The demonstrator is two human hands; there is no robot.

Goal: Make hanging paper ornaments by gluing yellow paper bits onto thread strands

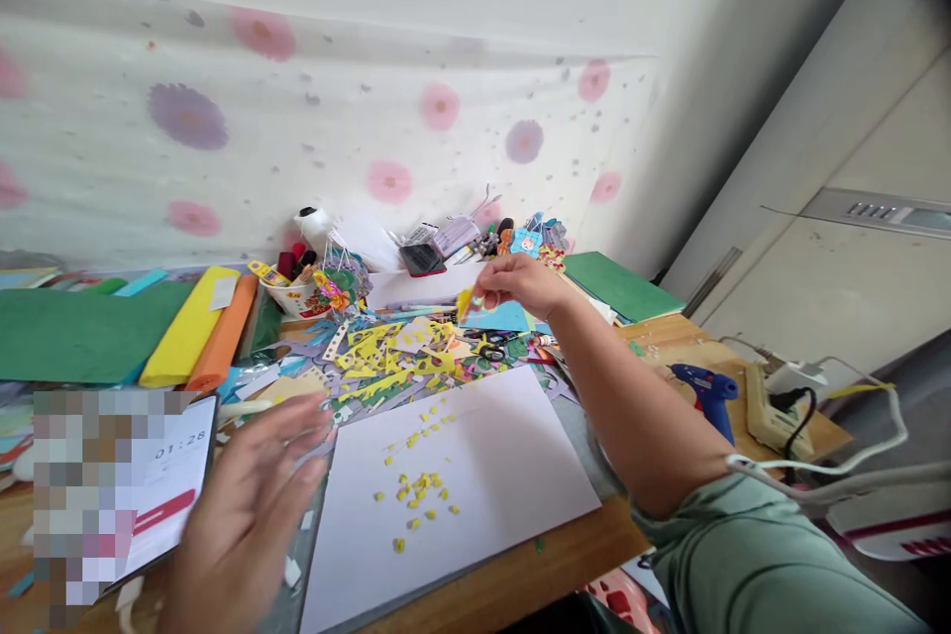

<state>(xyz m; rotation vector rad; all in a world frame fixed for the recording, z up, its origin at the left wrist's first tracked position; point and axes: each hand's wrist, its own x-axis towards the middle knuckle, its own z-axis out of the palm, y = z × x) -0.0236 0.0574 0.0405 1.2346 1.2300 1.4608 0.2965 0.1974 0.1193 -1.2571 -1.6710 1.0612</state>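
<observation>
My right hand (520, 283) is stretched out over the back of the table, its fingers pinched on a small yellow piece (465, 303) that looks like paper. Nothing is held in my left hand (253, 490); it hovers at the left edge of a white sheet (512, 456), slightly blurred, with thumb and fingers apart. Many tiny yellow bits (422, 485) lie scattered on that sheet. Just behind it spreads a heap of yellow paper scraps (378, 349) with cut-out holes. Scissors (494, 349) rest among the scraps, below my right hand.
A lit tablet (174, 475) stands at the left. Behind it are yellow (189, 327) and orange rolls (224, 332) and a cup of tools (293, 297). At right lie a blue glue gun (705, 391), a power strip (777, 416) with cables, and a green sheet (624, 285).
</observation>
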